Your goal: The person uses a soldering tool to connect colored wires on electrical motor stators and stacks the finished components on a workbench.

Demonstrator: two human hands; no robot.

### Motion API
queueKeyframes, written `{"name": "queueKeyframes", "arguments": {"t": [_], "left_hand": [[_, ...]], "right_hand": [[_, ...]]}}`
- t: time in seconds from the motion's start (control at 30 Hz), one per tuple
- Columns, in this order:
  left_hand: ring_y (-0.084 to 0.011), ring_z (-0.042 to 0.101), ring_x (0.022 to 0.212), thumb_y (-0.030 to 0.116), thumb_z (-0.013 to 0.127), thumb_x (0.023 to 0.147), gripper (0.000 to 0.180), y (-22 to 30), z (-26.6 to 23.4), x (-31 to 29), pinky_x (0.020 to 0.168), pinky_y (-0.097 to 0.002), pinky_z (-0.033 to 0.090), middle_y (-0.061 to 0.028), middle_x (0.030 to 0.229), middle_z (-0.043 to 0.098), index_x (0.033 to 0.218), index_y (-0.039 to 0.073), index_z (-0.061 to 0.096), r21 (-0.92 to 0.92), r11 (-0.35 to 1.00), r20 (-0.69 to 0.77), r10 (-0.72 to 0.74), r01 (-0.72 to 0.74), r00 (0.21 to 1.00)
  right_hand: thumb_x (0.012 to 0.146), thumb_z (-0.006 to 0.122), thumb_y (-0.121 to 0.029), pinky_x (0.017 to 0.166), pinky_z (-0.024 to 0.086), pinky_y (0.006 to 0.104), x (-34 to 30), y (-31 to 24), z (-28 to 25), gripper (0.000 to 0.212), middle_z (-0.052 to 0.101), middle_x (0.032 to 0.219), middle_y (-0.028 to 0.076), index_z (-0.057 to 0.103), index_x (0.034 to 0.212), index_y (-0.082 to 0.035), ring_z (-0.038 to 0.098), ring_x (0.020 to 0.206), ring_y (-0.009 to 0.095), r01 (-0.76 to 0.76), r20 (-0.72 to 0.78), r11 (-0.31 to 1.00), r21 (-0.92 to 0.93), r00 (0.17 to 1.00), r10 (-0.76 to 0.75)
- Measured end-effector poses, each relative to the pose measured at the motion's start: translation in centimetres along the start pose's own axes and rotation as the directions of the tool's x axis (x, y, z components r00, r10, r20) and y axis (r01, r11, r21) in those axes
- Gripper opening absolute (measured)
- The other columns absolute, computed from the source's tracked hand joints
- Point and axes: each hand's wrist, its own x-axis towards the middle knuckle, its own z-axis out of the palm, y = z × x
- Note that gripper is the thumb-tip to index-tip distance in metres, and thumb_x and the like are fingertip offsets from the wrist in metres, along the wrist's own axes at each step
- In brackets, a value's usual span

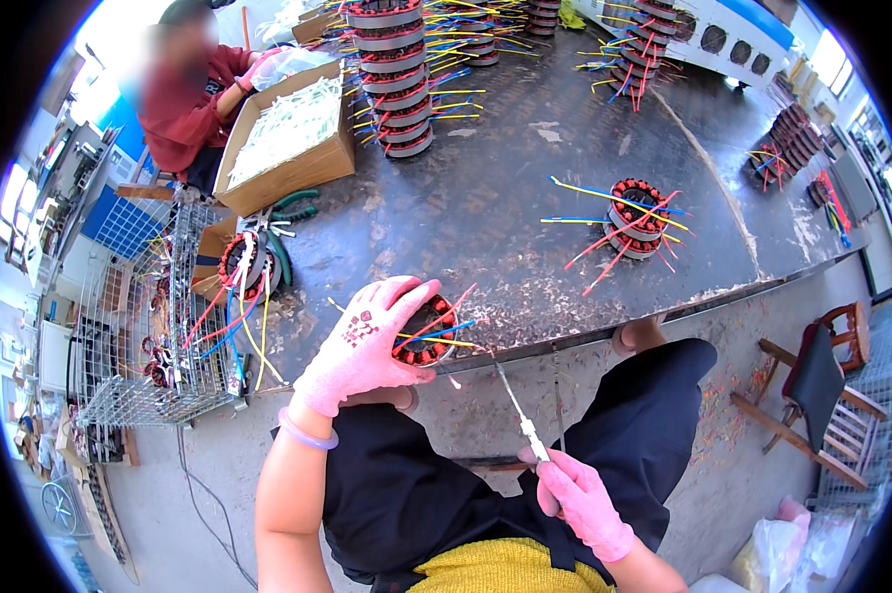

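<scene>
My left hand [372,336], in a pink glove, is closed around a motor stator [432,322] at the table's near edge. The stator has dark red windings, and blue, yellow and red wires stick out of it. My right hand [579,499], also gloved in pink, grips the white lower end of a thin, pale rod-like piece [513,400] over my lap. Its slim far end reaches up to the wire tips right of the stator; whether it is joined to a wire I cannot tell.
Left on the table are another stator [248,265], green-handled pliers [294,206] and a cardboard box [339,170] of white strips. Stacked stators [392,84] rise behind; a wired pair [636,217] stands right. A wire basket [155,395] adjoins the left edge. A person [184,114] works across the table.
</scene>
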Motion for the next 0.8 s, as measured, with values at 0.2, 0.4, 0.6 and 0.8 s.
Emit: {"name": "queueKeyframes", "arguments": {"t": [0.2, 0.4, 0.6, 0.8], "left_hand": [[-0.0377, 0.047, 0.128, 0.025, 0.087, 0.054, 0.098, 0.1, -0.1, 0.0, 0.109, -0.0448, 0.038, -0.0165, 0.137, 0.05, 0.142, 0.007, 0.047, -0.027, 1.0, -0.017, -0.006, 0.005, 1.0], [-0.0379, 0.048, 0.127, 0.026, 0.089, 0.053, 0.099, 0.2, 0.0, 0.0, 0.108, -0.045, 0.038, -0.0172, 0.137, 0.05, 0.141, 0.007, 0.047, 0.005, 1.0, -0.016, 0.006, -0.006, 1.0], [-0.0377, 0.048, 0.127, 0.025, 0.088, 0.055, 0.097, 0.1, 0.0, 0.0, 0.108, -0.0447, 0.038, -0.0172, 0.137, 0.05, 0.141, 0.007, 0.047, 0.004, 1.0, -0.01, -0.003, 0.003, 1.0], [-0.0374, 0.048, 0.127, 0.023, 0.088, 0.056, 0.095, 0.3, -0.1, 0.3, 0.108, -0.0441, 0.039, -0.0173, 0.137, 0.05, 0.14, 0.007, 0.048, 0.004, 1.0, 0.0, -0.005, 0.005, 1.0]], "right_hand": [[0.103, 0.052, -0.023, 0.057, 0.035, 0.0207, 0.4, 0.9, 0.3, 0.04, 0.048, 0.071, -0.004, 0.053, 0.135, 0.001, 0.046, 0.063, 0.005, 0.008, 0.037, 0.998, 0.057, 0.999, -0.01], [0.103, 0.052, -0.024, 0.058, 0.036, 0.0206, 0.8, 1.4, 0.2, 0.04, 0.048, 0.071, -0.003, 0.054, 0.135, 0.0, 0.046, 0.063, 0.005, 0.015, 0.015, 1.0, -0.006, 1.0, -0.015], [0.103, 0.051, -0.026, 0.058, 0.037, 0.0212, 0.9, 0.9, 0.7, 0.041, 0.048, 0.073, -0.004, 0.054, 0.135, 0.001, 0.046, 0.063, 0.005, 0.016, 0.03, 0.999, 0.041, 0.999, -0.017], [0.104, 0.05, -0.026, 0.057, 0.037, 0.0214, 1.0, 1.0, 0.4, 0.041, 0.047, 0.073, -0.004, 0.055, 0.134, 0.002, 0.047, 0.063, 0.005, 0.051, 0.032, 0.998, -0.031, 0.998, -0.05]]}}
